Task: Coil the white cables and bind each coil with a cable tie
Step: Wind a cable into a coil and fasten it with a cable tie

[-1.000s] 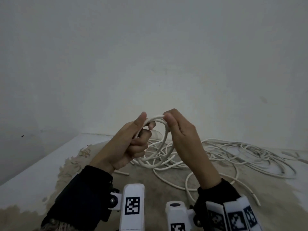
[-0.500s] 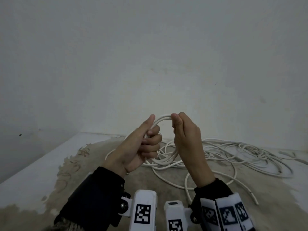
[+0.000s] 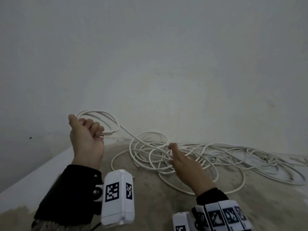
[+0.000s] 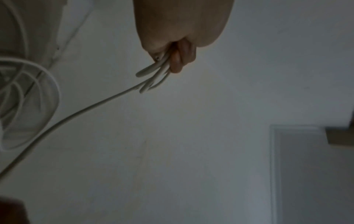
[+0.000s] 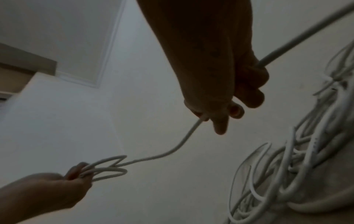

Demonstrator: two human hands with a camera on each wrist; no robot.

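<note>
My left hand [image 3: 86, 132] is raised at the left and grips a small coil of white cable [image 3: 106, 120] of a few loops; the loop ends [image 4: 153, 75] stick out past its fingers. From the coil one strand of cable [image 3: 133, 137] runs down to the right into my right hand [image 3: 176, 155], whose fingers are curled round it [image 5: 191, 130] low over the surface. A loose tangle of white cable [image 3: 208, 157] lies spread beneath and to the right of that hand. No cable tie is visible.
The cables lie on a worn beige surface [image 3: 150, 194] with a white edge [image 3: 41, 170] at the left. A plain pale wall [image 3: 166, 64] rises right behind the tangle. Cable ends trail toward the right edge [image 3: 291, 165].
The hands have moved apart. My left hand lifted the coil up and left, and my right hand slid down the cable to the right, over the tangle.
</note>
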